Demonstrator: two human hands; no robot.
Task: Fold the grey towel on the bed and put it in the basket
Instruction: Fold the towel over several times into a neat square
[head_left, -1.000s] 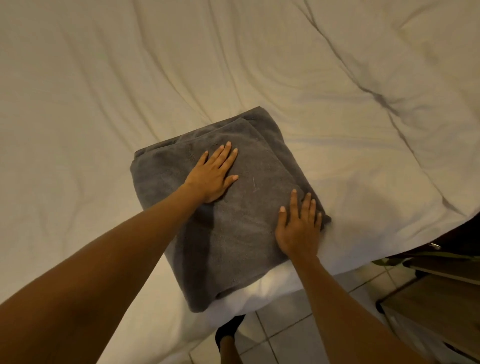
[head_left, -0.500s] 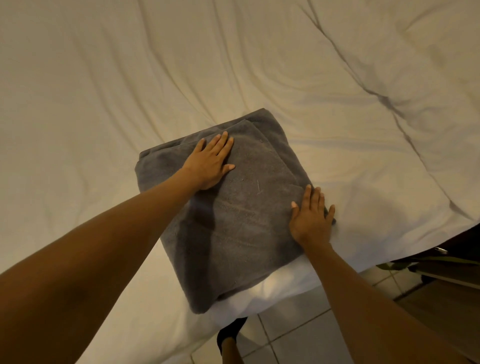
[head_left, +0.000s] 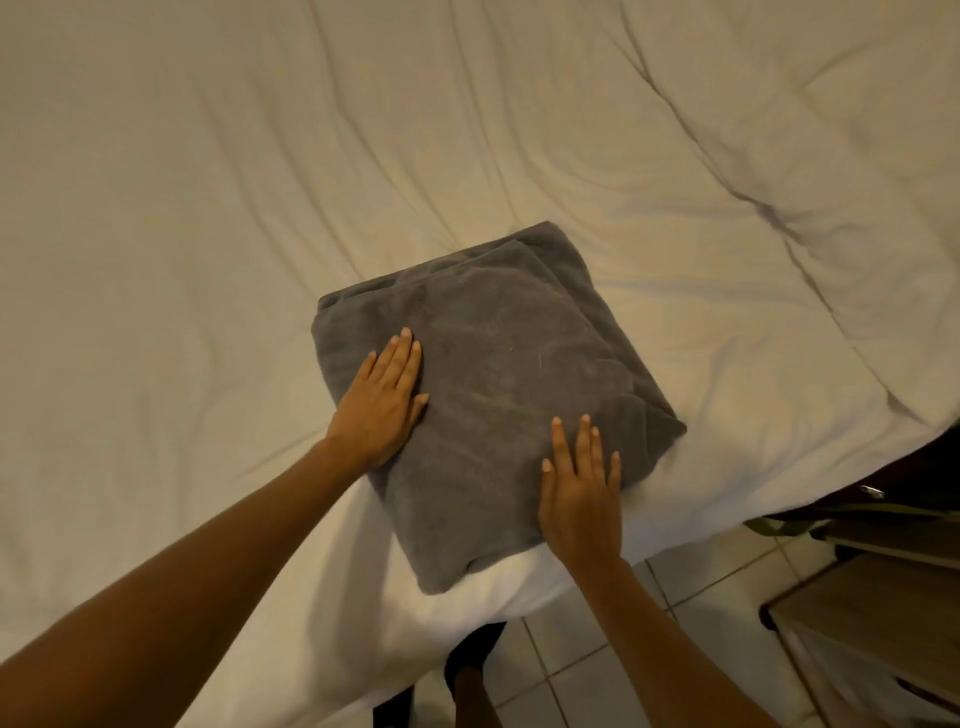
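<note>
Your left hand (head_left: 382, 402) is lying flat, fingers straight and together, on the left part of the folded grey towel (head_left: 498, 374); your right hand (head_left: 582, 493) is pressing flat on its near right edge. The towel is sitting at the bed (head_left: 208, 208) corner, its near corner overhanging toward the tiled floor (head_left: 613, 670). Wide rumpled sheet is lying beyond.
</note>
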